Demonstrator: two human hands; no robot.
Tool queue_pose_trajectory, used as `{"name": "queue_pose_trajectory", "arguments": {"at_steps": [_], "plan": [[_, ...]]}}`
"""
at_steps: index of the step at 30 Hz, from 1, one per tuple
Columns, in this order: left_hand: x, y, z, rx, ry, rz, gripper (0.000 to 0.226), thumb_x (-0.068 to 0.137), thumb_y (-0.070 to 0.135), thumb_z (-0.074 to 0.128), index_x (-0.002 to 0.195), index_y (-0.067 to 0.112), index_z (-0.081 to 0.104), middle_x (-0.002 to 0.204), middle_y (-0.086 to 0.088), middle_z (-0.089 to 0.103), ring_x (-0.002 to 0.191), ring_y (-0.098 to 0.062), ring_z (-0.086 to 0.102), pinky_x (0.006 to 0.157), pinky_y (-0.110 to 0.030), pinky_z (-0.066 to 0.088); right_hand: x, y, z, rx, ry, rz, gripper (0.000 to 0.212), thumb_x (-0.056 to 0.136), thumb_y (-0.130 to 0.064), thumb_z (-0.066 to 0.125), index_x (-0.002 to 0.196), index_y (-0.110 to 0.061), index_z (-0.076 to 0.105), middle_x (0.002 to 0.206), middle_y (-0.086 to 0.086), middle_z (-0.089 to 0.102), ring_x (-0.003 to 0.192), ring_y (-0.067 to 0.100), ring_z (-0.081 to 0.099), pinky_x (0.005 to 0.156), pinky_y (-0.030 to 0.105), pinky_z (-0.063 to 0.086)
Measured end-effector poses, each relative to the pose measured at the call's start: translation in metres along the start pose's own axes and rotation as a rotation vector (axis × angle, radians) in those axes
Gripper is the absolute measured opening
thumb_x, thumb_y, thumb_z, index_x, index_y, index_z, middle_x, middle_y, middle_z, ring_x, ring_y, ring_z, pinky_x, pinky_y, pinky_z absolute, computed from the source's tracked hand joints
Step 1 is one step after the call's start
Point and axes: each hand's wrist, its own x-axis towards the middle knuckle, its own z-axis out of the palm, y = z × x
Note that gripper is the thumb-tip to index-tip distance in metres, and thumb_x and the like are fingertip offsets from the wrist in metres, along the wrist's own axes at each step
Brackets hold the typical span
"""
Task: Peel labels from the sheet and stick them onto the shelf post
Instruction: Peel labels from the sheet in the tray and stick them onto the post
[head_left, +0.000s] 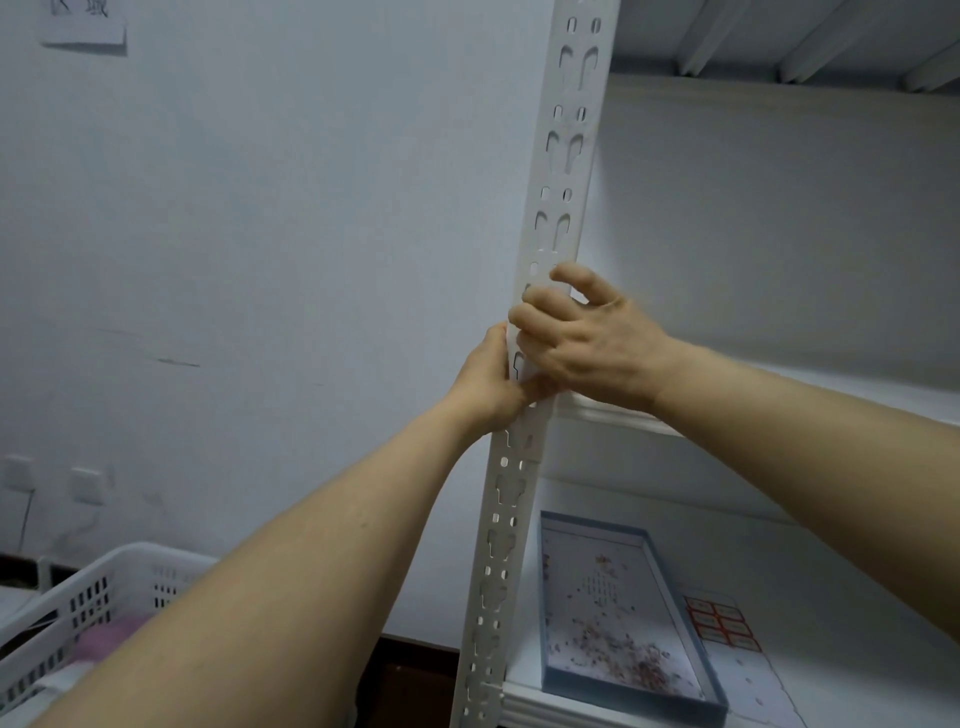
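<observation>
Both hands were at the white shelf post, mid-frame. A white label lay on the post's front face between the hands. Right hand came in from the right, its fingers bent over the label's upper part, pressing it to the post, tips at the post's left edge. Left hand gripped the post's left edge just beside the label, thumb touching the label's lower end. The label sheet with red labels lay on the shelf at lower right, well apart from both hands, beside a blue tray. A white basket sat at lower left.
</observation>
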Motion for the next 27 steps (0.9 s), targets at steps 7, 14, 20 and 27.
{"name": "queue_pose_trajectory", "arguments": {"at_steps": [7,14,20,27], "plan": [[0.001,-0.002,0.000,-0.007,0.008,0.002,0.062,0.080,0.011,0.071,0.133,0.014,0.038,0.119,-0.002,0.055,0.103,-0.017,0.053,0.081,-0.029,0.047,0.003,-0.006,0.010,0.023,0.025,0.021,0.022,0.076,-0.003,0.046,0.068,-0.013,0.064,0.096,0.002,0.064,0.104,0.021,0.039,0.101,0.036,0.028],[-0.002,0.001,-0.002,0.019,-0.011,0.033,0.038,0.084,0.009,0.066,0.111,0.020,0.041,0.090,0.011,0.051,0.082,-0.007,0.051,0.065,-0.016,0.043,0.002,-0.009,0.014,0.042,0.041,0.068,0.015,0.073,-0.005,0.053,0.075,-0.008,0.067,0.100,0.004,0.064,0.105,0.021,0.039,0.102,0.039,0.027],[-0.003,0.002,-0.001,0.023,-0.007,0.027,0.039,0.085,0.011,0.066,0.112,0.020,0.040,0.090,0.011,0.050,0.080,-0.003,0.050,0.066,-0.020,0.043,-0.002,-0.010,0.011,0.058,0.056,0.125,0.015,0.078,-0.004,0.051,0.078,-0.006,0.066,0.099,0.005,0.064,0.103,0.024,0.040,0.101,0.040,0.029],[-0.004,0.001,0.000,0.014,0.001,0.000,0.052,0.084,0.017,0.069,0.126,0.011,0.039,0.102,0.004,0.050,0.090,-0.012,0.050,0.065,-0.015,0.042,-0.009,-0.014,0.014,0.124,0.042,0.204,0.033,0.084,-0.003,0.034,0.080,-0.005,0.066,0.110,0.007,0.050,0.106,0.024,0.041,0.102,0.040,0.028]]}}
